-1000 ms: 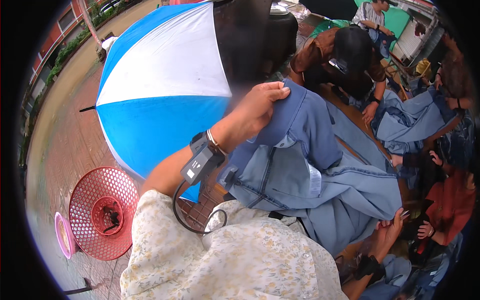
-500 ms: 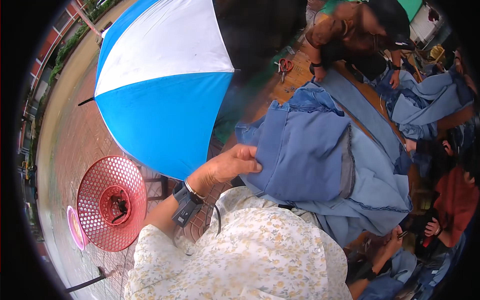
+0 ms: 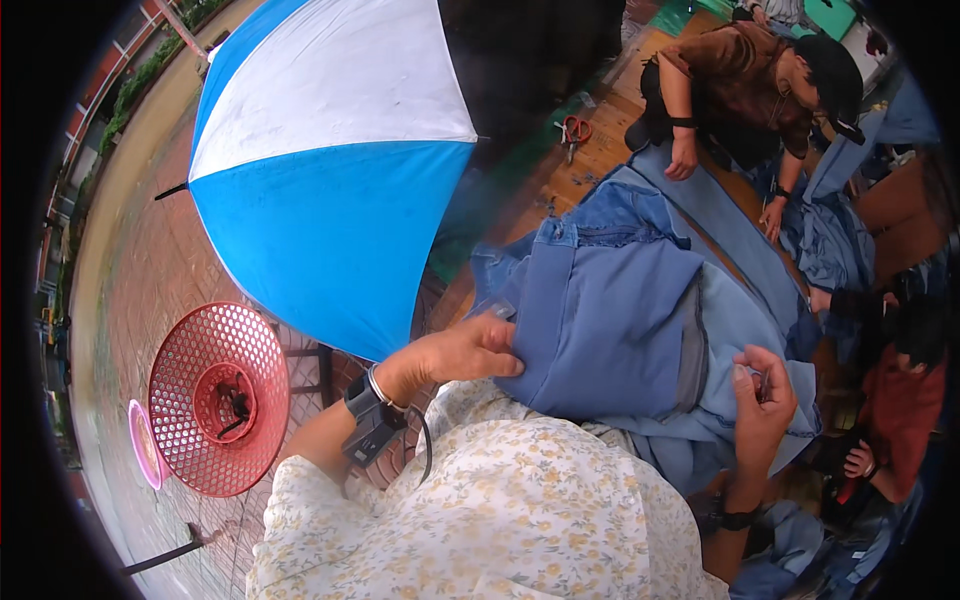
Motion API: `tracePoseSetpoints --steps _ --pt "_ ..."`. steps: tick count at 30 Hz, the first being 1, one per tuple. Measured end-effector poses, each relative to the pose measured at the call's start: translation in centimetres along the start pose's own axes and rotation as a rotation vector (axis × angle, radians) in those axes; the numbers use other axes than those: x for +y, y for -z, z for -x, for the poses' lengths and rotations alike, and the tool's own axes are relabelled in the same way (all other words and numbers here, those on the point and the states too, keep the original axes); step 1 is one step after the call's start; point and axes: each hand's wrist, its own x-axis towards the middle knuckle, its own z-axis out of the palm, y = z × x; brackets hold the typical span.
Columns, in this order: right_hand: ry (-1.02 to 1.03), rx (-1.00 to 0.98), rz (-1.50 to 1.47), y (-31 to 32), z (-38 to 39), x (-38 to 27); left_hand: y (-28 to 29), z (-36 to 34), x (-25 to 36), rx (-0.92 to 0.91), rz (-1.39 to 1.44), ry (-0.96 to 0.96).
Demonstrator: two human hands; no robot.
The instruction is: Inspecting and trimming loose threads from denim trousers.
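Observation:
Blue denim trousers (image 3: 610,320), partly inside out, lie over my lap and the table in front of me. My left hand (image 3: 465,348) is closed on the left edge of the darker blue panel, thumb on top. Over the lighter denim to the right hovers my right hand (image 3: 762,400), fingers curled together. A small dark thing shows between its thumb and fingers, too small to name. A dark grey strip (image 3: 692,345) runs down the right side of the darker panel.
A blue and white umbrella (image 3: 330,230) stands open at my left, above a red perforated basket (image 3: 215,450). Red-handled scissors (image 3: 574,132) lie on the wooden table (image 3: 640,95). Across it a person in brown (image 3: 735,80) bends over denim; another in red (image 3: 900,410) sits at right.
My right hand has risen from the lower right to over the lighter denim. My left hand keeps its hold. The person in brown has shifted right, lifting one hand off the denim.

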Motion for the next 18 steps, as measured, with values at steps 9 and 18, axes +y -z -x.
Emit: tracePoseSetpoints --steps 9,18 --pt "-0.071 -0.121 -0.099 -5.6 -2.6 2.2 0.7 1.1 -1.3 -0.068 -0.097 0.023" --pt "-0.023 -0.480 0.064 -3.8 -0.7 0.1 1.7 0.7 -1.5 -0.155 -0.188 0.029"
